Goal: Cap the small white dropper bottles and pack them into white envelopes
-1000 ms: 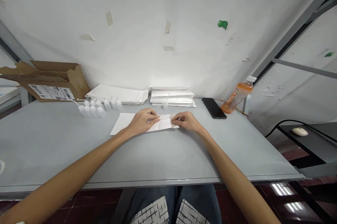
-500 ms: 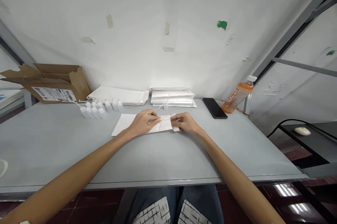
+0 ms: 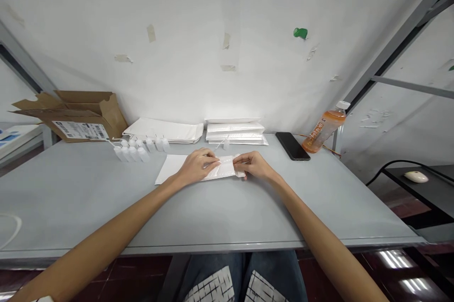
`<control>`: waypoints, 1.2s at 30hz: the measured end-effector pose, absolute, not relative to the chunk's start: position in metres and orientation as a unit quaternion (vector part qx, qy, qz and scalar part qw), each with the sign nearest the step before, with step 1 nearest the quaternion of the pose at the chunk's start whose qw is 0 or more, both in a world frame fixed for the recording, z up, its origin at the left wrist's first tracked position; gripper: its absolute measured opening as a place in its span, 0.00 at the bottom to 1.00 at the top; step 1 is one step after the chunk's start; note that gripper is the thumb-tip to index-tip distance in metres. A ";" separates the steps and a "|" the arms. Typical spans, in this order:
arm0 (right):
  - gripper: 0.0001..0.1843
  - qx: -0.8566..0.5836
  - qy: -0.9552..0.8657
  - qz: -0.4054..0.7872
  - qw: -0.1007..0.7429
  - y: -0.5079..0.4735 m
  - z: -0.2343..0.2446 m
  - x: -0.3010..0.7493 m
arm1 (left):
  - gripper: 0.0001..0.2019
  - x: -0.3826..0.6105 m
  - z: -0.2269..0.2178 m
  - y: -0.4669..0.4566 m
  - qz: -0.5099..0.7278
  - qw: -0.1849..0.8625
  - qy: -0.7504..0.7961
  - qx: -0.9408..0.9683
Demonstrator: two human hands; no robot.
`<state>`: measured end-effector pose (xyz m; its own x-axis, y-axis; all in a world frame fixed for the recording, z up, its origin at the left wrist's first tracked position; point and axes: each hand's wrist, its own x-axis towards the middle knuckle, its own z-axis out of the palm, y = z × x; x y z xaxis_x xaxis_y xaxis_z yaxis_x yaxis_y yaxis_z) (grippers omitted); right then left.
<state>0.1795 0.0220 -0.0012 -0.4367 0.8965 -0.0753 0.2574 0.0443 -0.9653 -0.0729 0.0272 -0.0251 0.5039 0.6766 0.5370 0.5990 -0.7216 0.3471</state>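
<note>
My left hand (image 3: pixel 198 166) and my right hand (image 3: pixel 253 165) are close together on the table, with their fingertips pinching a white bubble-padded mailer (image 3: pixel 223 168) from either side. The mailer lies crosswise over a flat white sheet (image 3: pixel 170 168), which may be paper or an envelope. My left hand covers part of the mailer and the sheet. Both hands hide the mailer's ends in part. Small white plastic dropper bottles (image 3: pixel 133 153) stand to the left of my left hand, out of its reach by a short gap.
The grey table (image 3: pixel 71 193) holds white mailer stacks (image 3: pixel 234 133) (image 3: pixel 163 130) along the wall, a black phone (image 3: pixel 292 146), an orange-labelled bottle (image 3: pixel 324 122) and an open cardboard box (image 3: pixel 81 120) at the back left. A computer mouse (image 3: pixel 415 176) sits on a lower shelf to the right.
My head has turned slightly, so the table contents sit further right in the picture. Both hands stay pinching the mailer with little visible movement.
</note>
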 end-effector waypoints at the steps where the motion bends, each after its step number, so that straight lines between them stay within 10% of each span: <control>1: 0.19 -0.437 -0.657 0.539 0.296 0.022 -0.001 0.179 | 0.14 -0.073 -0.025 0.027 0.335 0.057 0.368 0.866; 24: 0.19 -0.460 -0.664 0.525 0.268 0.011 0.020 0.182 | 0.14 -0.073 -0.028 0.027 0.346 0.026 0.359 0.866; 36: 0.37 -0.387 -0.631 0.644 0.191 0.008 0.026 0.187 | 0.14 -0.073 -0.026 0.027 0.338 0.016 0.358 0.870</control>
<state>0.1873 0.0077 0.0263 -0.6269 0.7353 -0.2576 0.2425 -0.1300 -0.9614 -0.0725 0.0267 -0.0256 0.5140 0.6344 0.5774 0.6130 -0.7425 0.2701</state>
